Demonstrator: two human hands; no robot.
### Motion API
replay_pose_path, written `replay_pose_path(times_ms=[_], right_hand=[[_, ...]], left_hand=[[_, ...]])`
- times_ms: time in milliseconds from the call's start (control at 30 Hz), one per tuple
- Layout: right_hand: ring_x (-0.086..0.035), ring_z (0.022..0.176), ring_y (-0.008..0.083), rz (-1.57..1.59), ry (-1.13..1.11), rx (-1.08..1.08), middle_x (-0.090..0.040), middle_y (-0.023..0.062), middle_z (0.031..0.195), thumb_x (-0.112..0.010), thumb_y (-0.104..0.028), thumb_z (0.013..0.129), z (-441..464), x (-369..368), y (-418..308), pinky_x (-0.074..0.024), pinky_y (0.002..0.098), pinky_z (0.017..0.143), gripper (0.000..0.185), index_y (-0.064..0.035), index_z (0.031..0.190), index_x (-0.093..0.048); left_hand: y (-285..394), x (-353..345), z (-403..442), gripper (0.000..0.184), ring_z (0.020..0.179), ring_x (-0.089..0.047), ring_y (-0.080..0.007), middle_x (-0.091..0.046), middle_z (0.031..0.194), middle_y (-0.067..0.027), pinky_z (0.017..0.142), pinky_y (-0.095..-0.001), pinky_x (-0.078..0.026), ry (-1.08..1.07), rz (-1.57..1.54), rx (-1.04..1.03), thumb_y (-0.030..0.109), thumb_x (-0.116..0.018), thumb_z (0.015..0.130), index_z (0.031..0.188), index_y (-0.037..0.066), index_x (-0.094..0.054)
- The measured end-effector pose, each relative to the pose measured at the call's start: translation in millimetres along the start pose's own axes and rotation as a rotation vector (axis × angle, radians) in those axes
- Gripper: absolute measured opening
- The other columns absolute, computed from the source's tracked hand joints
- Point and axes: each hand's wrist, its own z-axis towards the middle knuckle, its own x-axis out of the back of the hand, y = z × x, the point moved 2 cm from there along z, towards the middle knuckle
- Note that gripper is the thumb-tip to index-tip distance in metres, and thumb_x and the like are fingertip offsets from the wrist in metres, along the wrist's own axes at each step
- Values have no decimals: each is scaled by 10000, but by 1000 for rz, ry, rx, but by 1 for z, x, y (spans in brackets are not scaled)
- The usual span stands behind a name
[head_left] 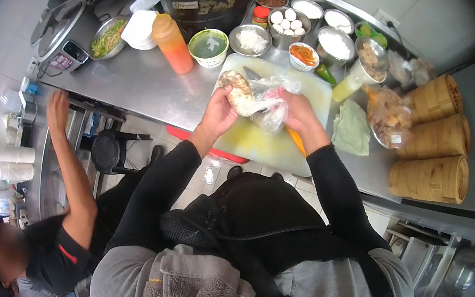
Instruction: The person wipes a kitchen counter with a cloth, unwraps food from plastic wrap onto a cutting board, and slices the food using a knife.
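My left hand (219, 113) is closed around a mottled brown-and-white lump of food (237, 91), whose exact kind I cannot make out. A clear plastic bag (271, 110) covers its lower right part. My right hand (299, 114) grips the bag's bunched plastic. Both hands are above a pale, yellow-stained cutting board (236, 139). A grey blade (252, 73) shows behind the bag, and an orange strip like a handle (295, 141) lies by my right wrist; whether they join is hidden.
Behind the board stand an orange squeeze bottle (172, 45), a green-filled tub (209, 48) and a bowl of eggs (288, 24). Bamboo steamers (430, 182) and a green cloth (351, 129) are at right. Another person's arm (74, 165) reaches up at left.
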Motion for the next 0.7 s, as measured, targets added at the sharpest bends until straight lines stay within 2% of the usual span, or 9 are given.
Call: replay_pose_path(times_ms=[167, 267, 333, 433, 500, 533, 600, 667, 700], right_hand=[[-676, 972, 235, 457, -52, -84, -690, 135, 1078, -578, -191, 1030, 30, 14, 32, -558, 385, 749, 291, 21, 1229, -566], [-672, 1001, 222, 408, -204, -157, -689, 128, 1107, -636, -179, 996, -30, -40, 1, -560, 378, 799, 340, 29, 1254, -566], [-673, 1025, 229, -278, -183, 68, -691, 127, 1137, -700, -117, 928, -37, -41, 2, -549, 379, 861, 388, 37, 1265, -581], [-675, 1030, 230, -305, -172, 100, -692, 135, 1160, -718, -43, 864, -26, -28, 13, -538, 379, 881, 416, 41, 1254, -600], [-678, 1027, 235, -414, -151, 136, -694, 140, 1154, -708, -23, 856, -27, -28, 13, -538, 375, 883, 400, 42, 1239, -611], [-682, 1024, 239, -524, -131, 173, -697, 144, 1147, -697, -3, 848, -28, -29, 14, -538, 371, 885, 386, 42, 1223, -622], [-677, 1037, 241, -550, -103, 190, -688, 147, 1163, -680, -1, 857, -35, -34, 13, -537, 365, 893, 393, 48, 1240, -604], [-672, 1050, 244, -577, -75, 205, -678, 150, 1179, -664, 0, 867, -36, -34, 18, -537, 359, 902, 400, 53, 1256, -585], [-665, 1071, 256, -326, -8, 204, -665, 154, 1200, -643, -7, 893, -32, -30, 23, -535, 372, 925, 394, 51, 1275, -563]], left_hand=[[5, 10, 7, 431, 1234, -587, -286, -623, 1304, -125, 1118, -461, -426, 62, 17, -15, 186, -590, 944, 1330, 16, -503], [1, 8, 9, 475, 1250, -575, -307, -606, 1331, -155, 1138, -463, -405, 18, 8, 10, 231, -569, 955, 1362, -1, -484], [1, 6, 8, 524, 1268, -563, -328, -587, 1363, -181, 1157, -467, -387, -22, -4, 14, 262, -560, 960, 1393, -16, -466], [1, 5, 7, 570, 1261, -569, -322, -583, 1367, -184, 1154, -451, -384, -42, -18, 80, 296, -559, 958, 1421, -18, -448], [-3, 0, 5, 547, 1235, -582, -310, -602, 1323, -166, 1116, -439, -420, 160, 156, 107, 293, -572, 947, 1395, -4, -474], [-6, -5, 3, 547, 1235, -582, -310, -602, 1323, -166, 1116, -439, -420, 162, 157, 109, 293, -572, 947, 1395, -4, -474], [-9, -18, -3, 451, 1086, -628, -262, -641, 1174, -111, 1053, -434, -459, 267, 546, 113, 288, -607, 958, 1327, 43, -520], [-8, -6, 3, 456, 1089, -630, -269, -638, 1178, -120, 1042, -439, -473, 292, 451, 96, 260, -613, 942, 1327, 37, -512], [-6, -1, 6, 462, 1092, -631, -276, -635, 1182, -130, 1031, -443, -486, 312, 356, 76, 232, -618, 926, 1327, 32, -503]])
